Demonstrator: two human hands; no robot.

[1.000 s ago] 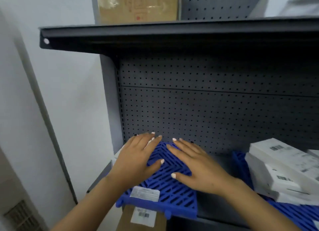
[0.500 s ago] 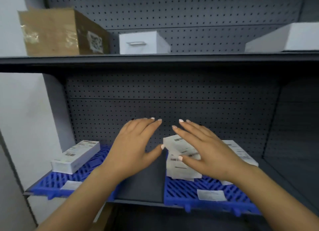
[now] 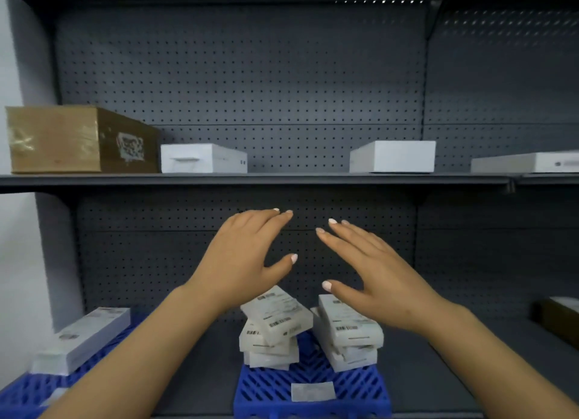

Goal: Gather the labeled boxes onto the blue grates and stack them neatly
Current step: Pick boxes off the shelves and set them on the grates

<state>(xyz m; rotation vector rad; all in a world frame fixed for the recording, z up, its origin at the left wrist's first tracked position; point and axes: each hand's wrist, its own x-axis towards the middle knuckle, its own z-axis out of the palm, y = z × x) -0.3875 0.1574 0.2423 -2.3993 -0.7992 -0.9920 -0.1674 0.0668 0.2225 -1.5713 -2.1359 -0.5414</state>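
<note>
On the upper shelf (image 3: 250,178), a brown carton (image 3: 78,140) is standing at far left, with three white boxes lying to its right. On the lower shelf (image 3: 200,384), a long white labeled box (image 3: 84,337) is lying on the left blue grate (image 3: 28,393). The left hand (image 3: 247,259) is hovering in mid-air in front of the perforated back panel (image 3: 238,74), fingers straight and spread apart, gripping nothing. Below it, the left stack of labeled boxes (image 3: 275,324) is sitting skewed on the centre blue grate (image 3: 313,390), its top box tilted. Just beside it, the right stack of labeled boxes (image 3: 347,334) is resting on the same grate. The right hand (image 3: 372,277) is hovering above that stack, fingers likewise extended and apart, touching nothing. At far right, a dark box (image 3: 557,318) is lying on the lower shelf, partly cut off.
</note>
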